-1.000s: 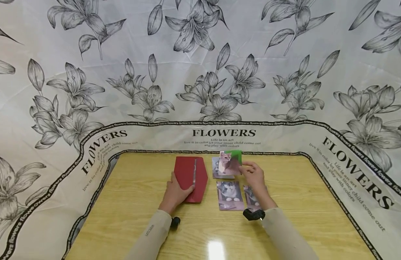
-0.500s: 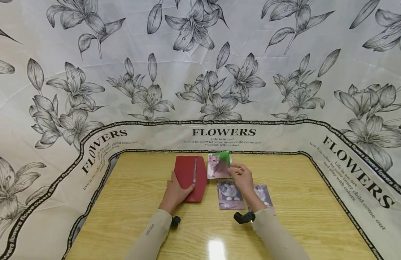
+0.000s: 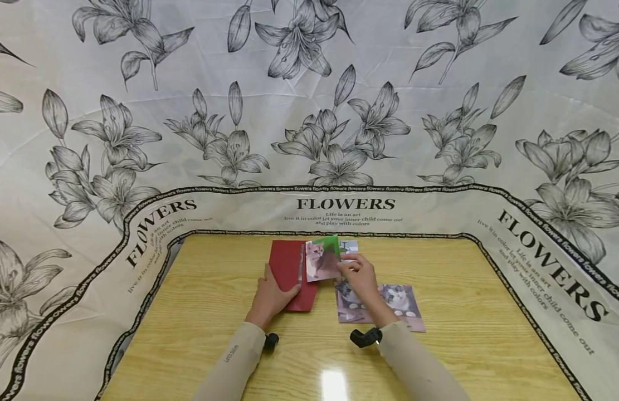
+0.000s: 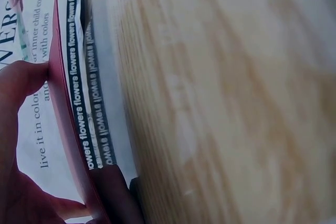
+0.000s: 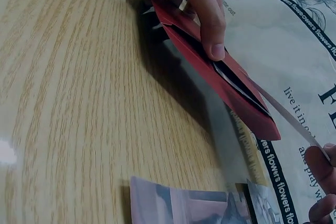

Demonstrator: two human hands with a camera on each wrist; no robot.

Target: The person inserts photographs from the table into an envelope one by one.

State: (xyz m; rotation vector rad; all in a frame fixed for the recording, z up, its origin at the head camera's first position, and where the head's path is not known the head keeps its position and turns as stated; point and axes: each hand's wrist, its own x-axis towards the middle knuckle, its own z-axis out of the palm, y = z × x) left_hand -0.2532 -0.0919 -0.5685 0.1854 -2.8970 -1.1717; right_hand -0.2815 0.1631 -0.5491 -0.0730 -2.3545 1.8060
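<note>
My left hand (image 3: 273, 298) grips a red envelope (image 3: 284, 262), its thumb at the long opening. In the right wrist view the envelope (image 5: 247, 98) gapes, with the left thumb (image 5: 216, 48) over its slit, and it is raised off the wood. A photo card of a pinkish kitten with a green corner (image 3: 319, 264) is pinched at its right edge by my right hand (image 3: 361, 278). The card's left edge overlaps the envelope's opening side in the head view; from the right wrist it appears edge-on (image 5: 286, 114), one end close to the envelope.
On the wooden table (image 3: 189, 323) lie two grey-and-white cat photos, a right one (image 3: 399, 301) and a left one (image 3: 344, 312) partly under my right hand. Another picture (image 3: 350, 246) lies behind the held card. A flower-printed cloth (image 3: 249, 214) rises at the back and sides.
My right hand has carried the kitten card leftward, from above the back picture to the envelope's opening side, tilting it. The left hand and envelope have stayed nearly still.
</note>
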